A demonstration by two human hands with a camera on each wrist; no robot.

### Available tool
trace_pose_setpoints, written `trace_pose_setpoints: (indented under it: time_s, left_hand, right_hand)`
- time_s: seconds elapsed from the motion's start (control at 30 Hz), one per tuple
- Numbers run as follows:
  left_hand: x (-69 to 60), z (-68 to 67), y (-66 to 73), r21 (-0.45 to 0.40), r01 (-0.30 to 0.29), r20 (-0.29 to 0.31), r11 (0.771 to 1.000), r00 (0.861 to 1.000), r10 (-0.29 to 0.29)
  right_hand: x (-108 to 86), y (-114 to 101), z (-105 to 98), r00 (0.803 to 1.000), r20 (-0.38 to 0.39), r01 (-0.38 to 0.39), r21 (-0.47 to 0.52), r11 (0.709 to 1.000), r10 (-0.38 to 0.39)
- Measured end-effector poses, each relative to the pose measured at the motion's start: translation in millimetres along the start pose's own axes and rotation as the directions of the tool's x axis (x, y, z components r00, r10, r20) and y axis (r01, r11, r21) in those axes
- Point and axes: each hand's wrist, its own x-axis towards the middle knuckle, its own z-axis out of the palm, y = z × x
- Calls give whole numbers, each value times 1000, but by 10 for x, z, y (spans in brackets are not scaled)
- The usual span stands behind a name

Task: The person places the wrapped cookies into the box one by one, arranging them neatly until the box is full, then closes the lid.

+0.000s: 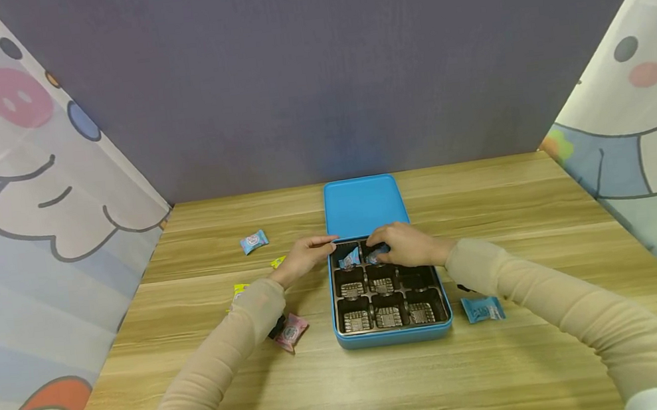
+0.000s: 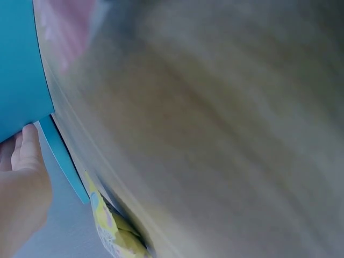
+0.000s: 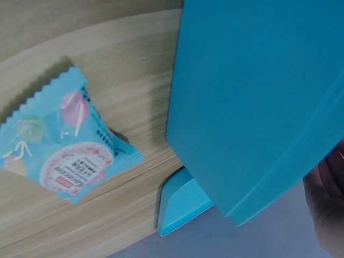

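Note:
A blue box (image 1: 393, 337) with a black tray of several compartments stands on the table, its lid (image 1: 362, 205) laid behind it. One blue wrapped macaron (image 1: 349, 259) sits in the far left compartment. My right hand (image 1: 407, 243) reaches into the far middle compartment and pinches another blue macaron packet (image 1: 374, 255), partly hidden by the fingers. My left hand (image 1: 305, 259) touches the box's far left corner with nearly straight fingers. In the left wrist view, the left hand (image 2: 27, 188) lies against the blue box side.
Right of the box lies a blue packet (image 1: 484, 309), its Macaron label legible in the right wrist view. Left of the box are a pink packet (image 1: 292, 332), yellow packets (image 1: 240, 289) partly behind the left arm, and a blue packet (image 1: 254, 241). A grey wall (image 1: 338, 70) rises behind.

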Motion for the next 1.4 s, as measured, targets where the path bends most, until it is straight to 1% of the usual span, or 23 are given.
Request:
trace_pose_setpoints:
  time_s: [0.33, 0.43, 0.6, 0.73, 0.93, 1.17, 1.4]
  left_hand:
    - [1, -3, 1, 6, -7, 3, 1000, 1000, 7]
    - [4, -2, 1, 6, 4, -4, 1000, 1000, -4]
    - [14, -1, -8, 18, 16, -25, 1000, 1000, -16]
    - [7, 0, -3, 23, 14, -23, 1000, 1000, -14]
    - [-6, 4, -5, 22, 16, -16, 1000, 1000, -16]
    - [-5, 8, -17, 11, 13, -3, 1000, 1000, -13]
    - [9, 1, -9, 16, 23, -11, 1000, 1000, -22]
  right_hand:
    - [-9, -12, -8, 1000, 2, -9, 2, 1000, 9]
    - [-12, -14, -11, 1000, -3, -10, 9, 1000, 10]
    - [-41, 16, -19, 999, -25, -19, 60, 998, 21]
    - [-92, 42, -42, 998, -34, -39, 104, 994, 43]
    - [-171, 85, -92, 997, -47, -61, 112, 992, 67]
    - [-293, 138, -214, 989, -110, -85, 151, 985, 103]
    - [-432, 191, -270, 979, -149, -115, 144, 983, 137]
